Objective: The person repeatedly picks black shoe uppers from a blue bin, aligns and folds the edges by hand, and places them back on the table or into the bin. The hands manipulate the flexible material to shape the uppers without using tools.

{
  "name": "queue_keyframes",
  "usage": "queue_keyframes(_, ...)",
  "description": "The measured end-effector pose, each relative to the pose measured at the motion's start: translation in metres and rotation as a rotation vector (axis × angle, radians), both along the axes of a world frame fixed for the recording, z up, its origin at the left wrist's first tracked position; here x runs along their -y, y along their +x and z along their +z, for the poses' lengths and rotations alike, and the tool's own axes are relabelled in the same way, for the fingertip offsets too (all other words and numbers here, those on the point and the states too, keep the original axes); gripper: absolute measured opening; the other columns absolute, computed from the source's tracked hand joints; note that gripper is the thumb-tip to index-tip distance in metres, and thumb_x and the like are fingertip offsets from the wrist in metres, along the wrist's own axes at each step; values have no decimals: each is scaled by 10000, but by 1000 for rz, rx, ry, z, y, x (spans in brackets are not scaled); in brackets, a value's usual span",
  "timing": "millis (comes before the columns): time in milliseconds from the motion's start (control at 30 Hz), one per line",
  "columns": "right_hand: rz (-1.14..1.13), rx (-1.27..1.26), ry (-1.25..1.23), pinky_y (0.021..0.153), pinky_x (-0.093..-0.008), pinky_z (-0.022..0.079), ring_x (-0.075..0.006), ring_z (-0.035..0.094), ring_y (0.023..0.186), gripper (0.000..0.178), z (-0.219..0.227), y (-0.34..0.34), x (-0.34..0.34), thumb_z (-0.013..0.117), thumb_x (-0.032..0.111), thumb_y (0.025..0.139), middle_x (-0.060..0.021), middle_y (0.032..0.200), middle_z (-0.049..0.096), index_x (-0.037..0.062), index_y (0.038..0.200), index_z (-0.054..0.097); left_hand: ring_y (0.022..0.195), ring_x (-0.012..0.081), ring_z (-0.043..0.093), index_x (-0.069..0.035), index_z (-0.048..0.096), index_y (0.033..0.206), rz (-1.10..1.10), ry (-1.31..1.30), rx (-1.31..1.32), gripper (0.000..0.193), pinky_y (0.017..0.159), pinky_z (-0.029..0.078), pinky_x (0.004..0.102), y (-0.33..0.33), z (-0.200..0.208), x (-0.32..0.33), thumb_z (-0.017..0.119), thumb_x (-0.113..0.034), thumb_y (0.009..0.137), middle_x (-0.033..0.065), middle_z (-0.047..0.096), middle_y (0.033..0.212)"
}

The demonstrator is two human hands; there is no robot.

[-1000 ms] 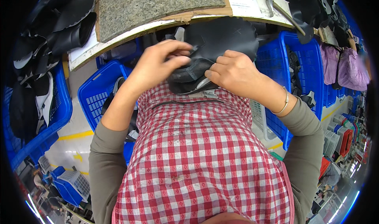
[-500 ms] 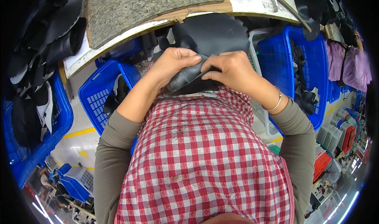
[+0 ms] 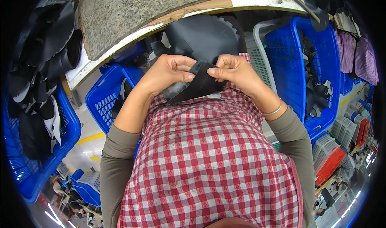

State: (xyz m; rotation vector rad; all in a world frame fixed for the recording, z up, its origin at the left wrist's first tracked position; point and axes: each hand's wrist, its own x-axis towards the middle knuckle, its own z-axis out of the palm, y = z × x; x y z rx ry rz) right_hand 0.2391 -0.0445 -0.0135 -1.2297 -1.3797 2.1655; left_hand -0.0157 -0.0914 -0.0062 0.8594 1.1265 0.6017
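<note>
Between my two hands, just above my lap, is a black leather piece [image 3: 203,35] with a serrated edge at its upper right. Its near part is folded over, showing a dull grey underside and a dark flap [image 3: 195,85]. My left hand [image 3: 171,73] pinches the fold between thumb and fingers. My right hand [image 3: 233,73], with a bangle on its wrist, grips the flap's edge between thumb and forefinger. The far part of the leather spreads out beyond my hands, under the table edge.
Ahead is a white table [image 3: 241,3] bearing a stone slab [image 3: 140,15]. Blue baskets [image 3: 281,63] with black pieces stand at the right, another blue basket [image 3: 106,91] at the left. Black leather pieces [image 3: 52,39] are heaped at the far left. A person's purple-checked sleeve [image 3: 346,51] shows at right.
My right hand has turned and shifted slightly down, and the dark flap is now opened out wider between my hands. The leather's far part has moved a little left.
</note>
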Motion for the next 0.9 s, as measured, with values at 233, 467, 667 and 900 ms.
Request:
queue_keyframes(233,140,-19,32,682,-250,540,-91,654,718,255,7,5,-14,822,168,920,-30,736,687,2,784,685,998,168,749,48,717,1240,-5,-54,36,364,910,592,289,5,-2,1,729,69,877,139,780,1111)
queue_keyframes(467,155,40,67,702,-264,557,-112,667,722,234,3,7,-11,845,165,892,-60,756,719,-21,809,732,1000,170,752,49,722,1239,-11,-23,-5,377,904,595,286,12,-1,7,712,100,866,141,783,1103)
queue_keyframes(667,103,36,55,692,-261,555,-111,666,713,223,6,4,-8,849,149,885,-68,748,723,-20,800,732,1003,170,752,45,727,1236,-20,10,-47,379,900,596,284,13,4,7,717,103,862,138,784,1103)
queue_keyframes(900,79,37,48,683,-256,550,-110,665,712,216,-1,5,-7,849,139,882,-66,751,723,-22,798,732,1010,159,741,44,722,1248,-5,7,-21,382,909,590,274,13,-3,10,715,105,872,142,779,1120)
